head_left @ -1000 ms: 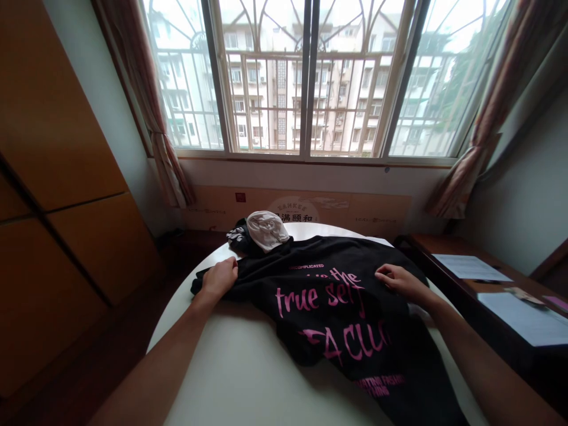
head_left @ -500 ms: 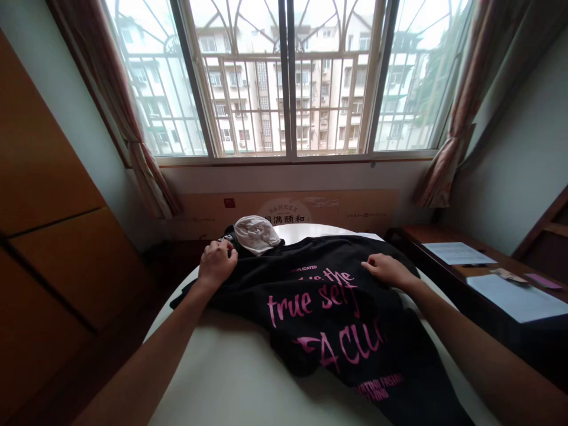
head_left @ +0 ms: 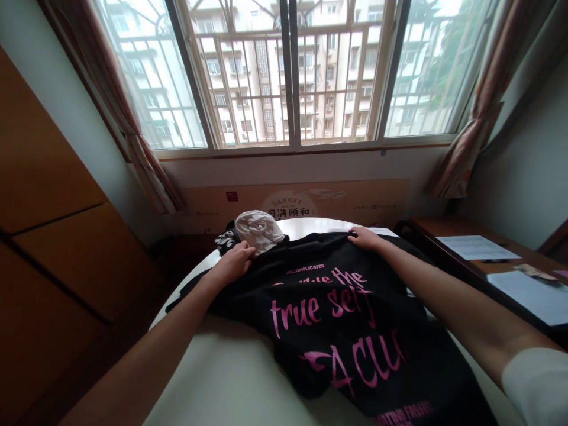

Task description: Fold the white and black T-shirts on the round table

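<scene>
A black T-shirt (head_left: 310,319) with pink lettering lies spread and rumpled over the white round table (head_left: 213,367). Its lower part runs toward me and out of the picture. My left hand (head_left: 235,260) has its fingers closed on the shirt's far left edge, right beside a bunched white cloth (head_left: 257,231). On the far edge to the right, my right hand (head_left: 364,238) pinches the same black fabric. Dark and patterned cloth (head_left: 226,239) shows next to the white bundle, partly hidden behind my left hand.
A brown wooden desk (head_left: 426,228) stands to the right, bearing paper sheets (head_left: 477,247) and small items. Behind the table, a printed cardboard panel (head_left: 337,204) leans under the barred window. An orange-brown cabinet (head_left: 80,254) rises at the left.
My left hand has shifted right along the shirt's edge to the white cloth. My right hand has moved forward and slightly left to the far edge. The view has tilted down a little.
</scene>
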`<control>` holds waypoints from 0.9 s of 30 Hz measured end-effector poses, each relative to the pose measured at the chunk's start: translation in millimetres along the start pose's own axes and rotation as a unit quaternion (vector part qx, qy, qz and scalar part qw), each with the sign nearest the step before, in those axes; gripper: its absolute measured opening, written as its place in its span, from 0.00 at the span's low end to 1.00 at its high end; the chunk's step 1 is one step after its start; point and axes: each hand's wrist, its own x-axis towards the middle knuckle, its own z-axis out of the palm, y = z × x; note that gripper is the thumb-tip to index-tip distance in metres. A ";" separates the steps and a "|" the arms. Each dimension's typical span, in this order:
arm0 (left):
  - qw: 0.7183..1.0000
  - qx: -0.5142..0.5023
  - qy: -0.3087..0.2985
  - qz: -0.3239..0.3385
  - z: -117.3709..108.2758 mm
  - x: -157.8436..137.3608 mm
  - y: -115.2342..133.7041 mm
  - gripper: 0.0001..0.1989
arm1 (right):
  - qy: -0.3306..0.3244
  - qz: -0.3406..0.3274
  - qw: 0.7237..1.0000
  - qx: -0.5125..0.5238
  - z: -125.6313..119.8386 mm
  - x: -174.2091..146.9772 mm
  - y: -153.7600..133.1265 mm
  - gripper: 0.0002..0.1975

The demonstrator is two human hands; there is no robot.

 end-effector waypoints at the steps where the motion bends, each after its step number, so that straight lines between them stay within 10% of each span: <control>1: 1.000 -0.022 0.013 0.012 -1.1 -1.1 -6.5 0.11 | 0.002 0.002 1.000 0.000 1.3 3.9 2.5 0.18; 6: 0.989 -0.087 -0.039 -0.117 -1.8 -4.7 -34.2 0.20 | 0.034 0.001 0.999 0.000 -1.7 11.6 10.1 0.12; 10: 0.988 -0.127 -0.075 -0.039 -0.7 -11.5 -37.5 0.17 | 0.066 -0.004 0.998 0.019 -11.3 8.6 12.0 0.10; 18: 0.979 0.012 0.189 -0.077 -56.5 4.8 -33.5 0.12 | 0.096 0.007 0.990 0.101 -46.6 8.0 20.2 0.03; 27: 0.948 0.073 0.287 -0.116 -105.2 106.2 -2.5 0.09 | 0.061 0.073 0.969 0.227 -71.6 35.9 20.9 0.05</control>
